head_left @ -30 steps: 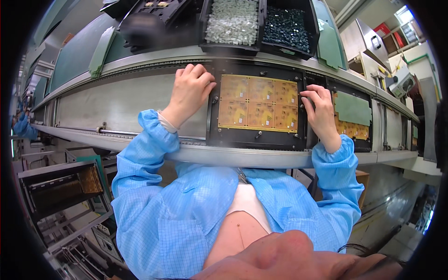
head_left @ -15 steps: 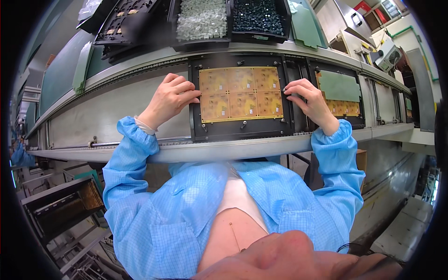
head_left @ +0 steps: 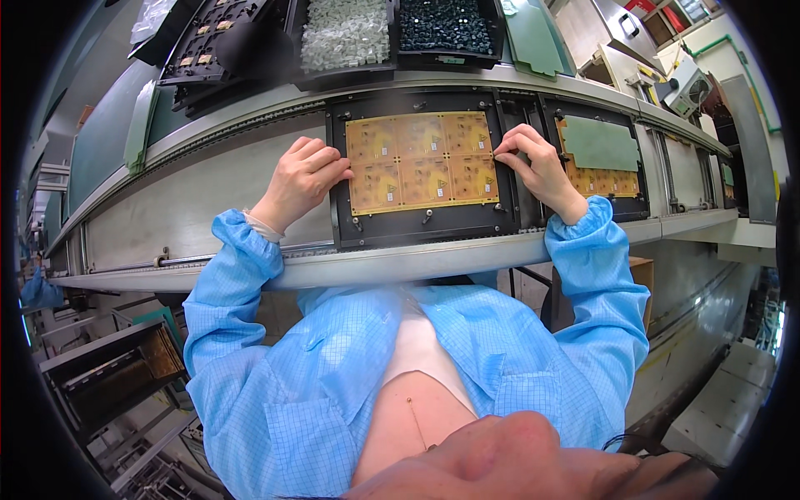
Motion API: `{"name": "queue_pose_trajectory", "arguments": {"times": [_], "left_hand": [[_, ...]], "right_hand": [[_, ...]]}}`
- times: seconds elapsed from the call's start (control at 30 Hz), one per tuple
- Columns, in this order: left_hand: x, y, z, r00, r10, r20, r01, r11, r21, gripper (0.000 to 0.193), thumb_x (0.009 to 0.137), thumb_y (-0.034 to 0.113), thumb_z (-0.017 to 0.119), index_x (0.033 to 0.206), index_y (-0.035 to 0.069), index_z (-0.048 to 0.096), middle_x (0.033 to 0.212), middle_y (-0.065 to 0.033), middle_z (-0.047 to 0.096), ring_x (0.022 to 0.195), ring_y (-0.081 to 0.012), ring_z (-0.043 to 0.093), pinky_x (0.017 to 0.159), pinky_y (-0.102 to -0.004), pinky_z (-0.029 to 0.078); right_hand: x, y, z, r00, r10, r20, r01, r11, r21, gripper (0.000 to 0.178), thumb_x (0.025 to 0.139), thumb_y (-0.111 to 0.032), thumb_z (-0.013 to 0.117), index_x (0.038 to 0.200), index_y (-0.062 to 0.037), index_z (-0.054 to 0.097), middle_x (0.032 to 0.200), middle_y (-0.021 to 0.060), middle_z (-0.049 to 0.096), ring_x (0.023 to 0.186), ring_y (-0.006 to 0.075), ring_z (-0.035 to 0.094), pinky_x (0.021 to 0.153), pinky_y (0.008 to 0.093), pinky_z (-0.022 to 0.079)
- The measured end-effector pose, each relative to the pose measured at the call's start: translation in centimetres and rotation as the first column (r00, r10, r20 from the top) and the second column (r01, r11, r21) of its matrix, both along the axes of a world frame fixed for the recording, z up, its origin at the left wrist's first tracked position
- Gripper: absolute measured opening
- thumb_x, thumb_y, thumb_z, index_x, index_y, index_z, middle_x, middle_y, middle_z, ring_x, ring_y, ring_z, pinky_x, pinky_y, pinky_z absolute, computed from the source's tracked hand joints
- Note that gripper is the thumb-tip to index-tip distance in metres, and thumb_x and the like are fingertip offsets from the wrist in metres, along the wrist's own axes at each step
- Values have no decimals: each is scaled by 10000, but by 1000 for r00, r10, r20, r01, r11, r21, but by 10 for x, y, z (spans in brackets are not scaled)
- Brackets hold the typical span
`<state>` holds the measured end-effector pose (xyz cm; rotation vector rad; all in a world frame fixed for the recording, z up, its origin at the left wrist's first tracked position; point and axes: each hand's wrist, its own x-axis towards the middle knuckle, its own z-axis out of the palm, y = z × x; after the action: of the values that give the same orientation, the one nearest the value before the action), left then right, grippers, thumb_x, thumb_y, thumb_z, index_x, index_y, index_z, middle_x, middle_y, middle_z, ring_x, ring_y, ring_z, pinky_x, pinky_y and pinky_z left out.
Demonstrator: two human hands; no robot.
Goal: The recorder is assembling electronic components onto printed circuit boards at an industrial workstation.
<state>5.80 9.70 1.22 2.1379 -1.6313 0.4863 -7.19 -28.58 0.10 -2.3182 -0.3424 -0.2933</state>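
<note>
A yellow-brown circuit board panel (head_left: pixel 423 158), divided into several sections, lies flat in a black carrier frame (head_left: pixel 392 233) on the line in front of me. Small metal clips (head_left: pixel 427 217) sit around its edge. At the panel's left edge, my left hand (head_left: pixel 304 179) has its fingers curled together; what the fingertips grip is hidden. On the opposite side, my right hand (head_left: pixel 537 167) pinches at the panel's right edge, where a small clip knob sits, now mostly covered by the fingertips.
Behind the line stand a bin of white parts (head_left: pixel 346 35), a bin of dark blue parts (head_left: pixel 446 25) and a black tray (head_left: pixel 218 37). Another carrier with a board (head_left: pixel 621 185), partly under a green sheet (head_left: pixel 598 143), stands to the right. A metal rail (head_left: pixel 417 265) runs along my side.
My right fingertips have come inward from just outside the panel's right edge onto that edge. My left hand stays at the left edge. The whole view has shifted slightly.
</note>
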Motion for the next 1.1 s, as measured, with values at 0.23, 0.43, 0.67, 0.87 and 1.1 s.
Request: {"name": "queue_pose_trajectory", "arguments": {"times": [0.23,0.43,0.67,0.87,1.1], "left_hand": [[-2,0,-4,1000,23,-16,-23,1000,-20,161,784,144,789,894,59,708,854,-34,613,777,-210,597,725,-349,504],[-2,3,-7,999,10,-49,-11,1000,-23,202,799,150,785,954,38,718,863,-51,619,767,-219,596,712,-350,503],[-2,2,-9,996,20,-84,-24,999,-38,181,804,167,782,928,57,710,886,-53,627,789,-228,603,718,-350,508],[-11,4,4,991,92,-102,-89,995,34,306,814,220,776,1062,73,673,1002,-43,631,940,-249,597,821,-364,497],[-14,13,4,983,131,-124,-131,991,16,265,811,189,780,1039,88,686,960,-52,633,886,-254,607,784,-379,507]], "right_hand": [[1,3,-2,995,-49,-84,54,997,58,81,900,-54,704,924,4,652,952,75,575,819,173,573,697,290,469],[6,-2,5,983,85,-162,-63,989,132,57,905,-15,678,928,4,630,940,72,563,834,179,575,729,296,478],[14,-12,22,940,205,-274,-199,979,49,69,892,26,657,914,4,596,986,70,525,871,193,541,766,295,467],[13,-9,44,924,217,-314,-263,958,-113,94,876,70,636,922,11,580,985,104,522,897,259,564,803,330,484],[-22,13,65,985,95,-143,-142,923,-359,241,799,-25,746,1007,-14,625,1119,138,591,1064,342,570,923,406,492]]}}
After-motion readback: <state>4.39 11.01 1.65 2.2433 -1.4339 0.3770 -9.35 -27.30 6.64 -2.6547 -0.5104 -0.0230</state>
